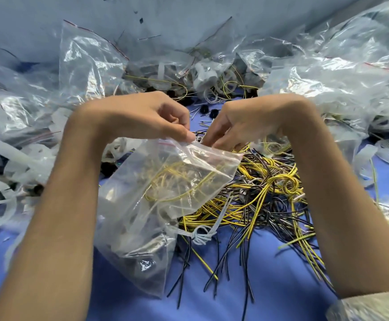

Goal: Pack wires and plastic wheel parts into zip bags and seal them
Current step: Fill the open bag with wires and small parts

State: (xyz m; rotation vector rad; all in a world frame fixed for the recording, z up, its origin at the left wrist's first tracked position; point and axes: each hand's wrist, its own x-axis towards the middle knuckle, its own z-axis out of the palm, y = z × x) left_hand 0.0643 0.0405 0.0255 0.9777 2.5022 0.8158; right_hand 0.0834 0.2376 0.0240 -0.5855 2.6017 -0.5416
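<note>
Head view. Pinched the zip bag by its red-striped mouth edge in the left hand, thumb against curled fingers. Let it hang slanted from that pinch, mouth up and away, bottom toward the body, resting on the blue counter and overlapping the wire pile. Saw a yellow wire loop and pale plastic pieces already inside. Had the right hand just beside the mouth's right end, fingers bent down among the wires; could not tell whether pinching a wire, the bag's lip, or nothing. Found the pile nearer the right hand, directly under it and to its right. Judged the next move as feeding wires leftward into the mouth, along the bag's long axis.
</note>
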